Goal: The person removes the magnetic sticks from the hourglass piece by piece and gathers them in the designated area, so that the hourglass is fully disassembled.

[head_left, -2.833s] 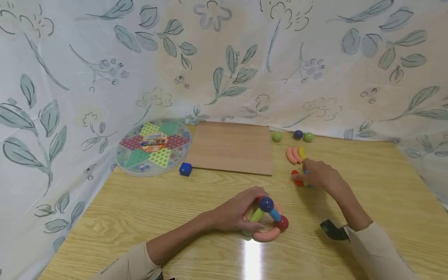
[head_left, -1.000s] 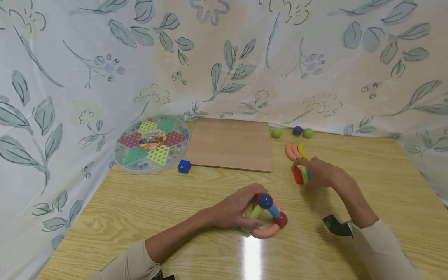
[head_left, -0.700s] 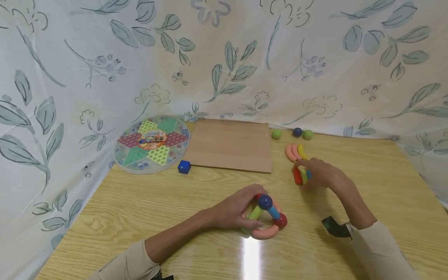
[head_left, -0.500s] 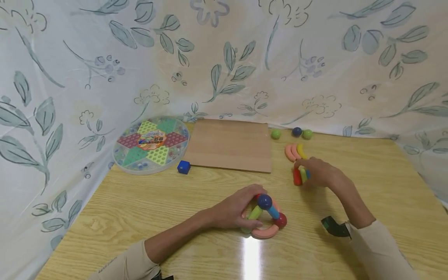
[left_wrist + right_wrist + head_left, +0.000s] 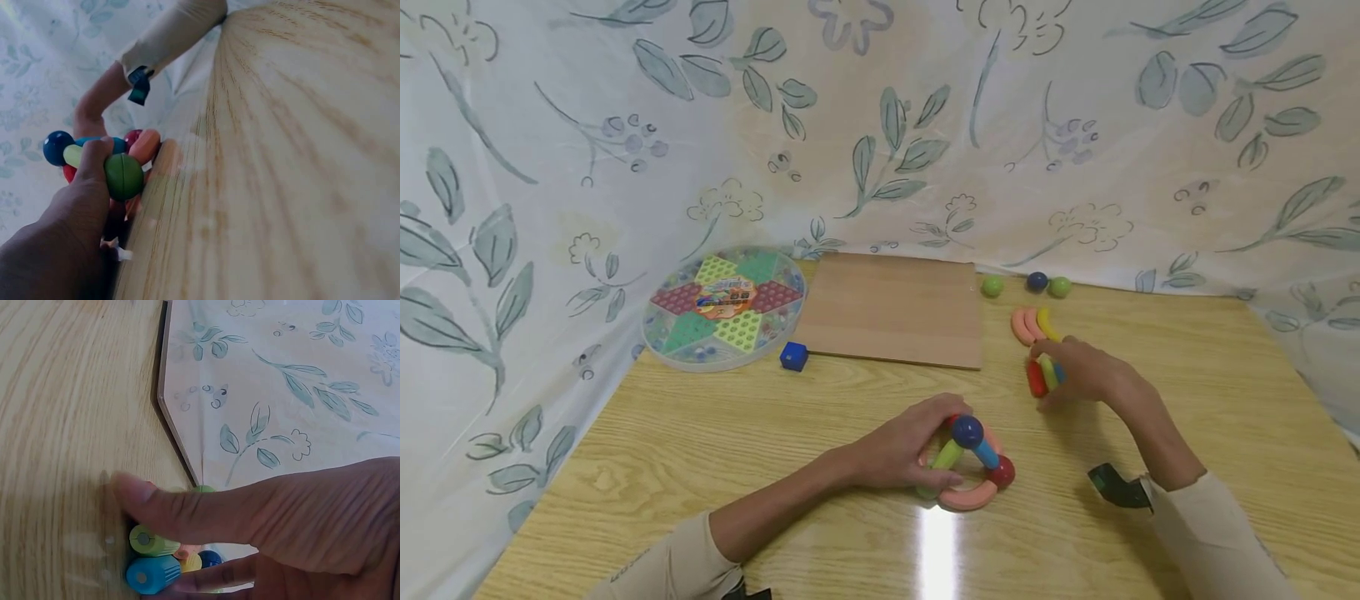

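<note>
Woodgrain table (image 5: 662,442) — left hand (image 5: 898,448) curled round a glossy ball-cornered frame (image 5: 987,455); right hand (image 5: 1081,368) arched over ridged rods (image 5: 1049,374), grip unclear.

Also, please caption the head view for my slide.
Left hand gripping a ball-and-rod pyramid, right hand at red, green and blue rods.
</note>
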A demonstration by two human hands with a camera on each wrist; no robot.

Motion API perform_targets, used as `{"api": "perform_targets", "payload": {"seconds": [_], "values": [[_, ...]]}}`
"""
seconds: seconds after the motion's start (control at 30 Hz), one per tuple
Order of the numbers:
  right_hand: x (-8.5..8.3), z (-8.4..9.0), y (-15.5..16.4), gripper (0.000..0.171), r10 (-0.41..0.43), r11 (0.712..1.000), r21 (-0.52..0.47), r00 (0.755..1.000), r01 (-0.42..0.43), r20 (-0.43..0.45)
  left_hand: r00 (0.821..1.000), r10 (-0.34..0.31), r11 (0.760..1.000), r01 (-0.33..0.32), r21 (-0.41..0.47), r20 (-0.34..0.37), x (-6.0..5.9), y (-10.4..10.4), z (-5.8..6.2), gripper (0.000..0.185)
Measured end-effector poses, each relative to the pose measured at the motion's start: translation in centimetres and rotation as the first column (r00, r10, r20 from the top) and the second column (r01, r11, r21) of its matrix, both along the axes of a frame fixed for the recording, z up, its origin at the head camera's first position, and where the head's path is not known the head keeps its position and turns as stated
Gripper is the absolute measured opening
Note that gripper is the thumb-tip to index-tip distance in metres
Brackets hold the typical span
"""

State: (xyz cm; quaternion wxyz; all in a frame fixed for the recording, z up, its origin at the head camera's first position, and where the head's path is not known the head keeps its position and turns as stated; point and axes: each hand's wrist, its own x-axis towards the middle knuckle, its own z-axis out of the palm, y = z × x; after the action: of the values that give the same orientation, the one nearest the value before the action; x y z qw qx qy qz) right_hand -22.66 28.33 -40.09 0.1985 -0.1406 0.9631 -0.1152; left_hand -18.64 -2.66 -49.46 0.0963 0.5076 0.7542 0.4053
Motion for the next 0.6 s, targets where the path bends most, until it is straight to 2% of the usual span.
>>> {"api": "perform_targets", "payload": {"seconds": [0.1,0.37,0.6], "values": [[-0.07,0.07,-0.18,0.077,-0.017,1.000,0.020,1.000,0.016,0.009,1.000,0.001,1.000,-0.001,-0.001,-0.002,0.02,-0.07,-0.01,0.070],[-0.13,0.01,-0.17,0.071,-0.032,0.999,0.022,0.999,0.032,-0.004,1.000,-0.005,1.000,0.005,0.005,0.003,0.00,0.06,-0.12,0.071],[-0.07,0.02,-0.35,0.074,-0.030,0.999,0.021,1.000,0.030,0.003,1.000,0.000,1.000,0.000,-0.007,-0.010,0.02,-0.08,-0.09,0.072]]}}
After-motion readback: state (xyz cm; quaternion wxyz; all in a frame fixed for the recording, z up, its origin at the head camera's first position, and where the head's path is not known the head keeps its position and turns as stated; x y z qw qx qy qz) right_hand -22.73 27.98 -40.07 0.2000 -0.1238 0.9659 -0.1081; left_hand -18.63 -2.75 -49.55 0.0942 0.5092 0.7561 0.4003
